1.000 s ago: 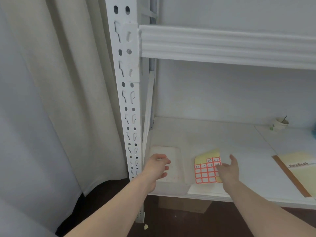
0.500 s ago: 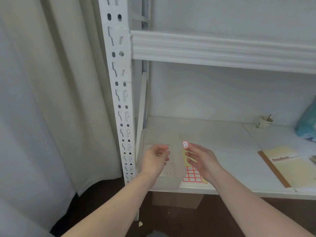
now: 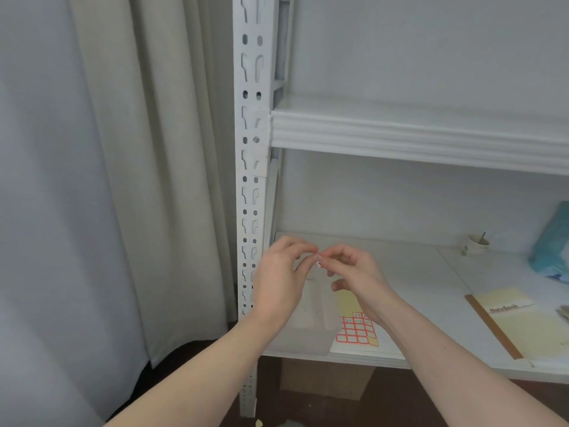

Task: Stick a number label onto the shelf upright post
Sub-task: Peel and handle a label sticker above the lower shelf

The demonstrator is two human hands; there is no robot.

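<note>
I had the label (image 3: 318, 264) pinched between my left hand (image 3: 281, 280) and right hand (image 3: 354, 274), in the air just right of the post (image 3: 253, 180), above the shelf (image 3: 431, 291). I judged the peel done; next it needed carrying left and pressing onto the post. The sheet (image 3: 357, 332) showed figures too small to read, the book (image 3: 520, 322) read "NoteBook".
</note>
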